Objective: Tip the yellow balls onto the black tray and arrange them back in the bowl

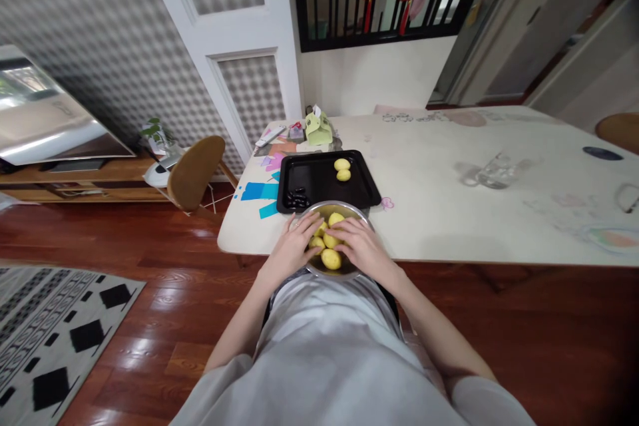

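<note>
A round metal bowl (367, 216) rests at the table's near edge, against my body, with several yellow lemons (331, 258) inside. My left hand (301, 237) reaches over the bowl's left rim, its fingers and thumb curved around a lemon. From the right side, my right hand (360, 241) has its fingers bent over another lemon near the middle. The fingers partly cover both fruits. Just beyond the bowl lies a black baking tray (314, 173). Two lemons (343, 170) sit on its right half, and small shiny dark pieces (298, 198) lie in its near left corner.
The white table (424, 193) carries a green tissue box (318, 128) and a white remote (271, 136) at the back left. A clear glass (494, 176) stands to the right, with a dark oval item (602, 154) farther over. A wooden chair (197, 173) stands left.
</note>
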`<action>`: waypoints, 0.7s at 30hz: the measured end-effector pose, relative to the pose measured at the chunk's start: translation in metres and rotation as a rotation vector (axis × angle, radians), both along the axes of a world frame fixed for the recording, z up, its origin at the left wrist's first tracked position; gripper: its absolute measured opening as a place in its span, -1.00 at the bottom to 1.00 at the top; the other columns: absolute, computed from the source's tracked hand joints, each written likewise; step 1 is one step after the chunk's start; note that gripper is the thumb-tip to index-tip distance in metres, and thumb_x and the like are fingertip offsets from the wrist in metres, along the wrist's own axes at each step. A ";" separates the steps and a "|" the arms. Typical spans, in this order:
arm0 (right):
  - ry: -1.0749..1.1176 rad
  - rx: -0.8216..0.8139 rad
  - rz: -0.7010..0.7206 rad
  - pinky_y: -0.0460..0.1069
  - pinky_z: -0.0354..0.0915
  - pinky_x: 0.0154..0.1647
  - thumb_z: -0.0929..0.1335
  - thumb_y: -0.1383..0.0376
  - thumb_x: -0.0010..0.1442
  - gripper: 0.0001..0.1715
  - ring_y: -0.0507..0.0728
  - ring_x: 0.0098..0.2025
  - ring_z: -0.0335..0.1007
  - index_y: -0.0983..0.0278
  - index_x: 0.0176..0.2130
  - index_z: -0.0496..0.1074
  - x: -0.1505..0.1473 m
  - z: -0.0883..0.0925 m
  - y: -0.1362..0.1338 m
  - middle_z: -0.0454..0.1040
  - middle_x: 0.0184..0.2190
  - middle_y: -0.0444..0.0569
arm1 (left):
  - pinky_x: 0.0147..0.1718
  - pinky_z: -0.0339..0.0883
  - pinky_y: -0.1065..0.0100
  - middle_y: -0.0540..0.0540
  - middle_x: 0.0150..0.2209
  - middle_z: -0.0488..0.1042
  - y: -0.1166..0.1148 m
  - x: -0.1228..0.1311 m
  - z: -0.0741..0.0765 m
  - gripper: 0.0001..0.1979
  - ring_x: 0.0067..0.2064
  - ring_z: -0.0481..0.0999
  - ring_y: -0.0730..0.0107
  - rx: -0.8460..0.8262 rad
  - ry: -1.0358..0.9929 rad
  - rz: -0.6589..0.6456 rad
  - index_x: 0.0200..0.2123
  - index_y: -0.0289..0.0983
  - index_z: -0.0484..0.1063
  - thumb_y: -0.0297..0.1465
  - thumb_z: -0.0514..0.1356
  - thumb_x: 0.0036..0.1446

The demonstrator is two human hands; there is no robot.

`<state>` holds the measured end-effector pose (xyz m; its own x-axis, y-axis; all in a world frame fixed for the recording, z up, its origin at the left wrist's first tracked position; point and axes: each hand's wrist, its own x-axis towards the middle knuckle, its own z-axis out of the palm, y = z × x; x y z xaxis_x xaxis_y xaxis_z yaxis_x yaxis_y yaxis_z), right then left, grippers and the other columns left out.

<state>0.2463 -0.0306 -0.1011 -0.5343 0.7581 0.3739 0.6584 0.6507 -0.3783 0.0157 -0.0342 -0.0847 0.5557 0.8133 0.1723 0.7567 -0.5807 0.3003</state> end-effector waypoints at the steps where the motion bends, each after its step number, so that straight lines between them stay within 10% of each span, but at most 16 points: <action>1: 0.010 -0.003 0.013 0.25 0.36 0.19 0.50 0.46 0.21 -0.42 0.30 0.16 0.46 0.16 0.19 0.54 0.003 -0.001 -0.001 0.60 0.10 0.06 | 0.50 -0.06 -0.18 -0.27 0.45 0.28 0.000 0.001 -0.001 -0.41 0.51 0.20 0.07 0.013 -0.021 -0.028 0.41 -0.20 0.25 -0.35 0.26 0.38; 21: -0.218 0.029 -0.276 0.22 0.24 0.08 0.59 0.41 0.07 -0.48 0.40 0.05 0.46 0.30 -0.02 0.40 0.010 0.007 -0.009 0.63 -0.10 0.15 | 0.32 0.30 0.00 -0.16 0.17 0.59 0.003 0.024 -0.015 -0.64 0.25 0.52 0.08 0.001 -0.220 -0.016 0.13 -0.19 0.53 -0.45 0.35 0.28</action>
<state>0.2567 -0.0399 -0.0945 -0.3806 0.8757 0.2973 0.8741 0.4456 -0.1935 0.0394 -0.0308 -0.0995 0.5174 0.8046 0.2913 0.6638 -0.5922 0.4567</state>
